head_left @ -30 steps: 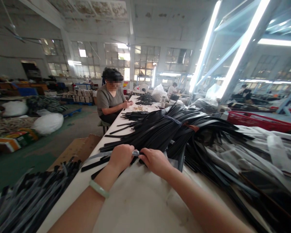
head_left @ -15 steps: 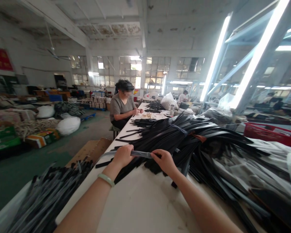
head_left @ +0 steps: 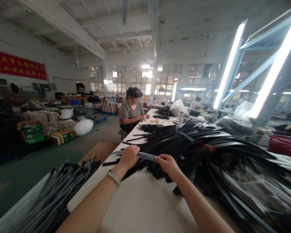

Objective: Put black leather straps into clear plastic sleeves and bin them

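Stretched between my hands is a dark strap [head_left: 146,156] in what looks like a clear plastic sleeve. My left hand [head_left: 129,157], with a pale green bangle at the wrist, is closed round it, and its far end sticks out to the left. Thumb and fingers of my right hand [head_left: 167,164] pinch the strap's right end. Just beyond and beneath the hands, a big heap of black straps [head_left: 169,139] spreads over the white table [head_left: 135,197], tied in places with a blue and a brown band.
At lower left stands a pile of sleeved straps [head_left: 60,194], beside a cardboard sheet [head_left: 99,152] on the floor. A co-worker [head_left: 132,111] sits at the table's far left side near small brass-coloured pieces [head_left: 155,122]. A red crate [head_left: 283,146] is at right.
The camera view has turned left and tilted up slightly, so everything sits further right and lower. Both hands keep their hold on the strap, which now slopes down a little more to the right.
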A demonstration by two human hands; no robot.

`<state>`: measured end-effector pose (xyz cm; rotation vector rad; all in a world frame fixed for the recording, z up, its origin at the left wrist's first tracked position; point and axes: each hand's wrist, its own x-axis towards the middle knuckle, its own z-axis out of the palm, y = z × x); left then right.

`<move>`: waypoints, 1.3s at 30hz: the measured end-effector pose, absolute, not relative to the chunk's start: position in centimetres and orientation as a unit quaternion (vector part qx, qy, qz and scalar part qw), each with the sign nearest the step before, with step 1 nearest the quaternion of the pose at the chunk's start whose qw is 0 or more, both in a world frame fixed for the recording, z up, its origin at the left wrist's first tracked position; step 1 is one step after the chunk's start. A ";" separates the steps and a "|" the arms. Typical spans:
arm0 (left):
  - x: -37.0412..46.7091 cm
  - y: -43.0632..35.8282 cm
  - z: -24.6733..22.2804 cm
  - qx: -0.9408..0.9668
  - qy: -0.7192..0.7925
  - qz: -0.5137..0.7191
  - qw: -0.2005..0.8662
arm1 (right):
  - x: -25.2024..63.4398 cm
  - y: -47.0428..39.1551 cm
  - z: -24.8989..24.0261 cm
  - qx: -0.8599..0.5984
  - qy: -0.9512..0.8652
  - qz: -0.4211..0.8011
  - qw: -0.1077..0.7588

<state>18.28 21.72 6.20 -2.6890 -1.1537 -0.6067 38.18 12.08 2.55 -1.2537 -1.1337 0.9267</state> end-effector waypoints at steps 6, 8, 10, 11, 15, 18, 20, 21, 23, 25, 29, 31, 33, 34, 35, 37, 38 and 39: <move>13.7 24.5 8.0 -0.874 -0.441 -0.192 0.070 | 39.8 11.7 2.6 -0.461 -0.450 0.467 0.606; 11.8 25.0 9.1 -0.877 -0.437 -0.185 0.074 | 39.3 11.6 2.5 -0.444 -0.453 0.492 0.596; 10.3 25.2 10.2 -0.887 -0.422 -0.172 0.079 | 38.5 11.6 2.4 -0.426 -0.452 0.518 0.588; 9.9 25.2 10.7 -0.893 -0.412 -0.162 0.080 | 38.1 11.7 2.4 -0.419 -0.448 0.530 0.586; 9.0 25.8 13.3 -0.917 -0.374 -0.128 0.057 | 37.3 11.5 2.6 -0.406 -0.432 0.556 0.583; 7.9 26.9 15.8 -0.928 -0.358 -0.102 -0.009 | 37.3 10.9 3.6 -0.384 -0.416 0.565 0.601; 6.5 27.7 17.6 -0.930 -0.351 -0.079 -0.075 | 37.1 10.4 4.3 -0.370 -0.407 0.574 0.606; 5.6 27.8 18.3 -0.929 -0.348 -0.069 -0.109 | 36.9 10.2 4.7 -0.368 -0.409 0.578 0.603; 3.7 27.7 19.2 -0.921 -0.347 -0.062 -0.169 | 36.1 9.9 5.0 -0.373 -0.425 0.584 0.582; 1.6 26.9 19.1 -0.905 -0.360 -0.079 -0.214 | 35.1 9.8 4.9 -0.387 -0.453 0.588 0.547; -4.1 25.0 16.9 -0.848 -0.443 -0.161 -0.244 | 33.6 9.8 3.4 -0.438 -0.514 0.578 0.458; -7.8 24.4 15.6 -0.806 -0.503 -0.211 -0.231 | 33.5 10.0 2.6 -0.470 -0.532 0.561 0.426; -11.6 24.0 14.6 -0.756 -0.565 -0.258 -0.208 | 33.7 10.3 2.0 -0.496 -0.535 0.547 0.411; -13.4 24.0 14.2 -0.731 -0.592 -0.278 -0.195 | 33.8 10.5 1.8 -0.506 -0.532 0.543 0.407; -15.0 24.0 13.8 -0.707 -0.616 -0.296 -0.182 | 33.9 10.6 1.7 -0.517 -0.528 0.539 0.404; -17.4 24.3 12.7 -0.668 -0.653 -0.324 -0.153 | 34.1 10.9 1.6 -0.539 -0.521 0.528 0.400; -18.2 24.7 12.1 -0.653 -0.667 -0.333 -0.138 | 34.2 11.0 1.5 -0.550 -0.518 0.520 0.398; -18.8 25.2 11.4 -0.640 -0.678 -0.338 -0.124 | 34.3 11.1 1.4 -0.560 -0.518 0.513 0.393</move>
